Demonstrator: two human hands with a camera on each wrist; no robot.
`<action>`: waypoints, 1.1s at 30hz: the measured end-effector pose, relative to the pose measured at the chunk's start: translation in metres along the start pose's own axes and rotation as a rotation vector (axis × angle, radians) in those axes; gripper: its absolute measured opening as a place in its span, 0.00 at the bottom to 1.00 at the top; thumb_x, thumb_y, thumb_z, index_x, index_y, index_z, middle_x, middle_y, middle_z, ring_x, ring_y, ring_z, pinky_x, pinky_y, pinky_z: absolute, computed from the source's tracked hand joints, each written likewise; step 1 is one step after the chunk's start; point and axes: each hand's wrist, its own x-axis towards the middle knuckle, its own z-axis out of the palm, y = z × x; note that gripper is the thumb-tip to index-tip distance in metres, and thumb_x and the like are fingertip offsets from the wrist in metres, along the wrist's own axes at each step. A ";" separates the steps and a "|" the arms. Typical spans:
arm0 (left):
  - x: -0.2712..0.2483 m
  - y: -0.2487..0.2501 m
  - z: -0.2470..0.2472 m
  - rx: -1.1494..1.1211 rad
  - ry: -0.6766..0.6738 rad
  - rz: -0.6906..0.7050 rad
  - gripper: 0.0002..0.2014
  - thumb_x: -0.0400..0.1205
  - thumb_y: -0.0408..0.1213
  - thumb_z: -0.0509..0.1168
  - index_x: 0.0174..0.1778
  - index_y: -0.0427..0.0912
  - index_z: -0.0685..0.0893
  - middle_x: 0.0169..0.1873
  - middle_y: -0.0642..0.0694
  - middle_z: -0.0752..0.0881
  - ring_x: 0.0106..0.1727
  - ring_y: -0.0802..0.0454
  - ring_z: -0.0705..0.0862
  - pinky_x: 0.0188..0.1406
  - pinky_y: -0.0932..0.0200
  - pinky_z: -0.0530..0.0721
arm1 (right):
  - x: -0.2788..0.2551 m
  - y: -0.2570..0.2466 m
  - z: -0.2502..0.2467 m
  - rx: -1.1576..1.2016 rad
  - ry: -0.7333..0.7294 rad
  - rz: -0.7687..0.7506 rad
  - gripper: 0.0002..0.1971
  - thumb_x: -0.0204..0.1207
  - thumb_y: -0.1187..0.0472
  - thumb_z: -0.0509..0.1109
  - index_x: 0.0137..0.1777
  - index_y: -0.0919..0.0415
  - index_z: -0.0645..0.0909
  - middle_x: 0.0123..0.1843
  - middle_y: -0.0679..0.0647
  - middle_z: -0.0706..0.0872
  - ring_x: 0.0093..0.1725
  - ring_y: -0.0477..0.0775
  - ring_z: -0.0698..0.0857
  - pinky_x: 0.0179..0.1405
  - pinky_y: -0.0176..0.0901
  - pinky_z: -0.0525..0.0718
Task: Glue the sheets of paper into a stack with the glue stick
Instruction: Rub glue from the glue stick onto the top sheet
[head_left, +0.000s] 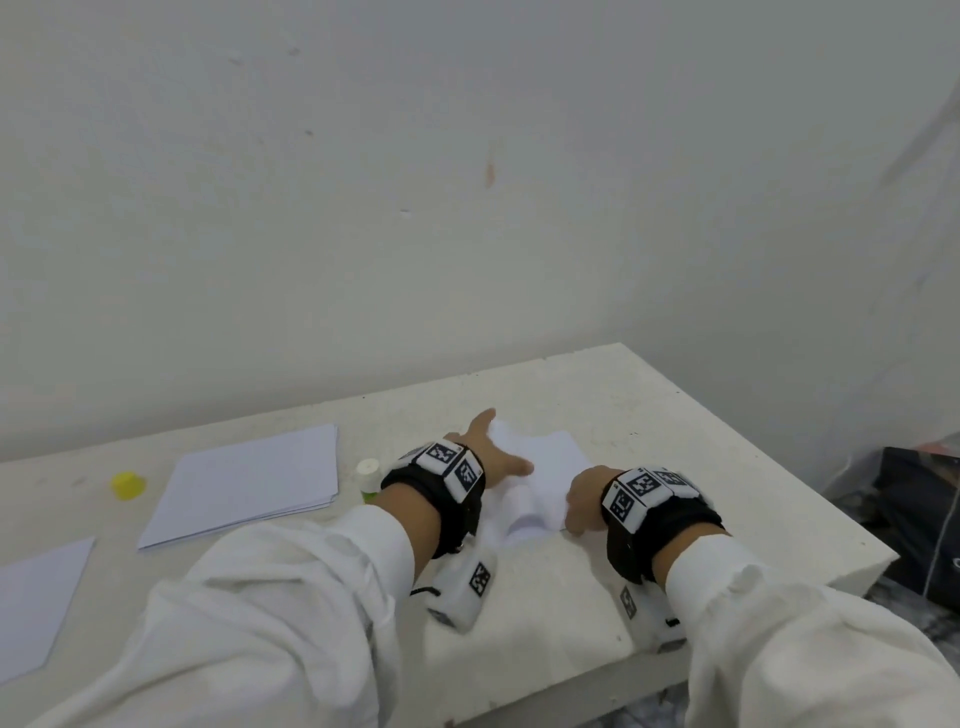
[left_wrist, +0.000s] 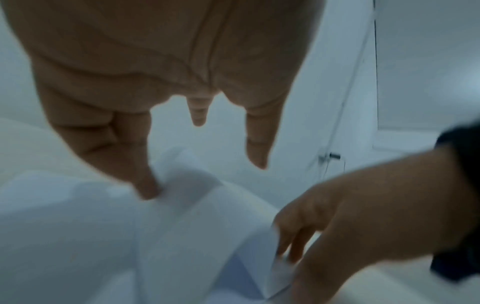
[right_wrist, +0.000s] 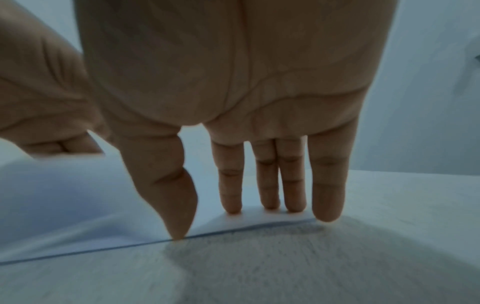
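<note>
A white sheet (head_left: 550, 462) lies on the table (head_left: 701, 467) between both hands, with its near part bowed up into a hump (head_left: 522, 512). My left hand (head_left: 493, 449) is spread over the sheet's left side; in the left wrist view one straight finger (left_wrist: 145, 185) presses into the curved paper (left_wrist: 182, 236). My right hand (head_left: 582, 506) presses its straight fingertips (right_wrist: 270, 201) onto the sheet's right edge (right_wrist: 233, 224), holding it to the table. The open glue stick (head_left: 368, 480), white top and green body, stands just left of my left wrist. Its yellow cap (head_left: 127, 486) lies far left.
A stack of white sheets (head_left: 244, 483) lies left of the glue stick, and a single sheet (head_left: 36, 597) lies at the near left edge. The table ends to the right, where dark bags (head_left: 914, 519) sit on the floor. A plain wall stands behind.
</note>
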 end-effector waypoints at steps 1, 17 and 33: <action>-0.001 0.000 -0.002 -0.150 -0.001 0.015 0.51 0.72 0.49 0.75 0.83 0.59 0.47 0.76 0.38 0.68 0.60 0.42 0.83 0.51 0.49 0.85 | -0.003 0.002 0.001 0.033 0.006 0.010 0.21 0.46 0.38 0.67 0.33 0.53 0.77 0.46 0.51 0.86 0.49 0.60 0.85 0.55 0.54 0.84; -0.009 -0.010 0.015 0.618 -0.041 -0.034 0.40 0.78 0.65 0.61 0.79 0.41 0.67 0.77 0.41 0.70 0.75 0.41 0.72 0.70 0.51 0.71 | -0.020 0.005 0.002 0.161 -0.046 0.045 0.51 0.27 0.37 0.70 0.62 0.42 0.82 0.66 0.48 0.82 0.64 0.59 0.81 0.63 0.54 0.80; 0.010 0.001 0.023 0.446 -0.017 -0.079 0.38 0.71 0.58 0.72 0.74 0.44 0.71 0.68 0.43 0.79 0.65 0.40 0.79 0.63 0.51 0.77 | -0.039 -0.004 -0.012 0.123 -0.031 0.042 0.39 0.31 0.38 0.70 0.49 0.48 0.86 0.54 0.49 0.87 0.53 0.57 0.86 0.55 0.49 0.84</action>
